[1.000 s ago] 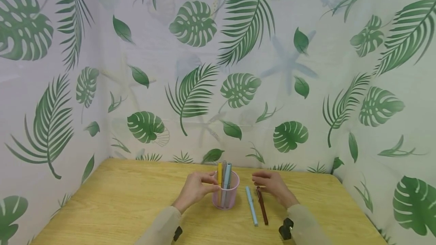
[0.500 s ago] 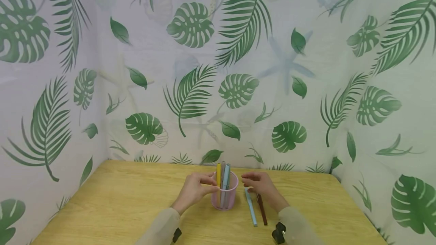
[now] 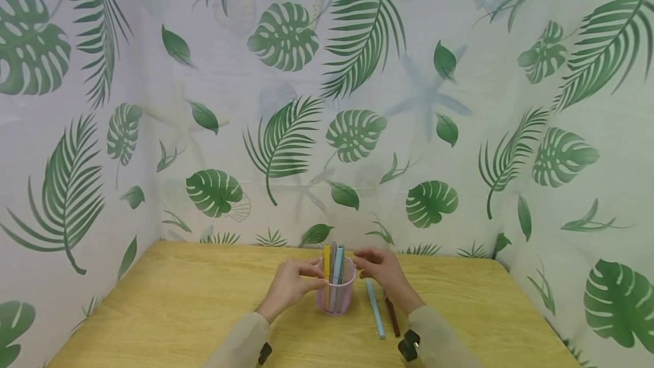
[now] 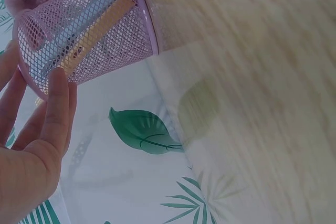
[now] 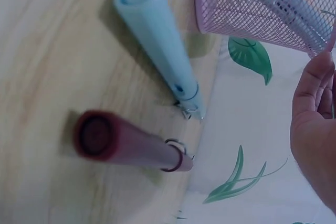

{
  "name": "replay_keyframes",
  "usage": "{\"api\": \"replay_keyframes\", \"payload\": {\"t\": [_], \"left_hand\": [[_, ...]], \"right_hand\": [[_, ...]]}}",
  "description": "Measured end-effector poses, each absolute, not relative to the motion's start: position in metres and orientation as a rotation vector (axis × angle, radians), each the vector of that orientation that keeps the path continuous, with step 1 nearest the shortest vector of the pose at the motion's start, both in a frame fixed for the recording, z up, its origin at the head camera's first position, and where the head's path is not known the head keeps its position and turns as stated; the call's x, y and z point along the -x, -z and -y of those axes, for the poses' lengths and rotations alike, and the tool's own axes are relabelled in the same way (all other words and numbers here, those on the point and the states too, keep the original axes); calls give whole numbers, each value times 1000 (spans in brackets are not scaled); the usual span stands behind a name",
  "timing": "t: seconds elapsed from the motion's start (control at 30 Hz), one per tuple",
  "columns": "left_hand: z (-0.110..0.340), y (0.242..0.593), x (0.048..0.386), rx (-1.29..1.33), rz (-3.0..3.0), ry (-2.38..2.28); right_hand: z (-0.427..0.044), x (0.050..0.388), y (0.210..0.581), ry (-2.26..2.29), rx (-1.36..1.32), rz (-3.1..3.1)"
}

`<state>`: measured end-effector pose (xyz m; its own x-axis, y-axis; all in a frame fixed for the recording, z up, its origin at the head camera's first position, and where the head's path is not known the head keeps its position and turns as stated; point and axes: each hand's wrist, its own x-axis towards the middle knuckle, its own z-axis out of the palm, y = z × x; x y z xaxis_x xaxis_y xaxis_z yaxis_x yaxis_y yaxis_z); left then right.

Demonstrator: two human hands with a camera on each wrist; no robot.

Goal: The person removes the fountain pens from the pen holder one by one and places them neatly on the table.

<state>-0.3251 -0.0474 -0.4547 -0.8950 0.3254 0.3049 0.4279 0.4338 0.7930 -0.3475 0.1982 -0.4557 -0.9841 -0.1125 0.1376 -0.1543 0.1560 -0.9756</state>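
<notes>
A pink mesh pen cup [image 3: 345,301] stands upright on the table, holding a yellow pen [image 3: 326,259], a grey pen [image 3: 333,251] and a light blue pen [image 3: 339,260]. My left hand [image 3: 290,287] holds the cup's left side near the rim, thumb in front and fingers behind. On the opposite side, my right hand [image 3: 386,275] has its fingertips at the rim; the right wrist view shows its thumb [image 5: 318,69] against the rim edge. Beneath and beside that hand lie another light blue pen [image 3: 375,311] and a dark red pen [image 3: 393,318], whose upper part the hand covers.
The wood-grain table [image 3: 179,300] extends to both sides of the cup. A white leaf-print cloth [image 3: 286,209] encloses the back and sides. Dark wrist-worn devices [image 3: 409,345] sit at the sleeves.
My right hand has moved left, from above the loose pens to the cup's right rim. My left hand keeps its place on the cup. The head view has shifted slightly.
</notes>
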Motion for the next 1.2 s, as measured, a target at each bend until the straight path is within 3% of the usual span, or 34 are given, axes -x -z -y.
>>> {"api": "replay_keyframes", "payload": {"t": [1.2], "left_hand": [[48, 455, 324, 709, 2532, 1466]], "right_hand": [[-173, 355, 446, -1840, -337, 2348]]}}
